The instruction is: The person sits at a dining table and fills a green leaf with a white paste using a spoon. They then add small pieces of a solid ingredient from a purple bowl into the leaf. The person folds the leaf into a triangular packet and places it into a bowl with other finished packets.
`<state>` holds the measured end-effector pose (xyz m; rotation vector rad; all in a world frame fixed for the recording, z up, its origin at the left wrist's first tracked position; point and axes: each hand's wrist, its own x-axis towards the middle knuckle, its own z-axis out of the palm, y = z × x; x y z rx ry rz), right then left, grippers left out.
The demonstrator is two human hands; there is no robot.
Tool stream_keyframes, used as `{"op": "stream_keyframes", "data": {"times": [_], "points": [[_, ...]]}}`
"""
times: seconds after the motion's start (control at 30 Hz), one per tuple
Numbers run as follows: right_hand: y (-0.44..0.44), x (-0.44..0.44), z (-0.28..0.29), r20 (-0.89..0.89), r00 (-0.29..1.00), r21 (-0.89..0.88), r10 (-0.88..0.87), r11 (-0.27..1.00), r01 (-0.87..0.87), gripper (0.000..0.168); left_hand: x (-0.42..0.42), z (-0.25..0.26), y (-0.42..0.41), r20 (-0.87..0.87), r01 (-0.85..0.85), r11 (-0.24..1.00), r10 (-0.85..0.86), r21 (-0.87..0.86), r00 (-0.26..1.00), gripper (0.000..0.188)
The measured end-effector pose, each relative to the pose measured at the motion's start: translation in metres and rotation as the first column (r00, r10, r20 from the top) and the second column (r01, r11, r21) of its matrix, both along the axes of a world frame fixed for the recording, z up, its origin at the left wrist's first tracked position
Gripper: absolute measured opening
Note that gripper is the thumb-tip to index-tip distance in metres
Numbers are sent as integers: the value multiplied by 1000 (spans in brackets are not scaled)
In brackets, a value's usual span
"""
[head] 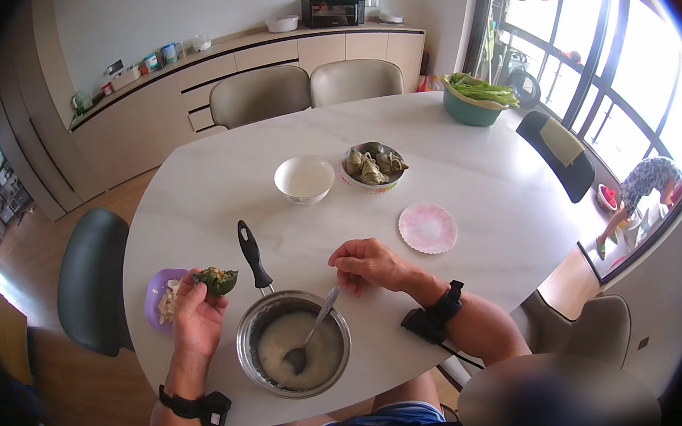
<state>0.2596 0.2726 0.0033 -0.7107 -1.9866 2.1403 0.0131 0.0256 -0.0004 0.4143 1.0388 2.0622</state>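
Note:
My left hand [198, 313] holds a dark green, round piece of food [217, 281] with a crumbly orange-brown filling showing on top. Behind that hand lies a purple dish [153, 303] with pale shells or scraps. A steel saucepan [341, 357] of whitish porridge stands between my hands, its black handle [253, 254] pointing away from me. A metal spoon [322, 313] leans in the pan with its bowl in the porridge. My right hand [367, 265] rests above the table, right of the pan handle, fingers loosely curled, and nothing shows in it.
On the white table [209, 202] stand a white bowl [304, 178], a bowl of leaf-wrapped dumplings [374, 166], a pink scalloped plate [428, 227] and a green basin [472, 108] of leafy vegetables. Chairs surround the table. Another person [647, 183] bends down at the far right.

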Motion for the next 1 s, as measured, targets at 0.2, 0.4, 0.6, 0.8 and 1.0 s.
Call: {"op": "stream_keyframes", "data": {"times": [0.2,0.4,0.6,0.8,1.0], "points": [[0,-1,-4,-4,1000,31,4,1000,-3,23,-5,-4,-1,5,12,1000,-12,9,1000,31],[1,0,1,1,1000,-1,-2,1000,2,27,0,1,0,-6,9,1000,-9,15,1000,32],[0,-1,3,-2,1000,16,-19,1000,19,25,-2,1,1,-3,6,1000,-6,1,1000,31],[0,-2,-3,-4,1000,16,-4,1000,4,24,-2,0,-1,32,6,1000,-6,16,999,30],[0,-3,0,4,1000,9,-17,1000,17,22,-2,0,0,30,15,1000,-16,21,999,30]]}}
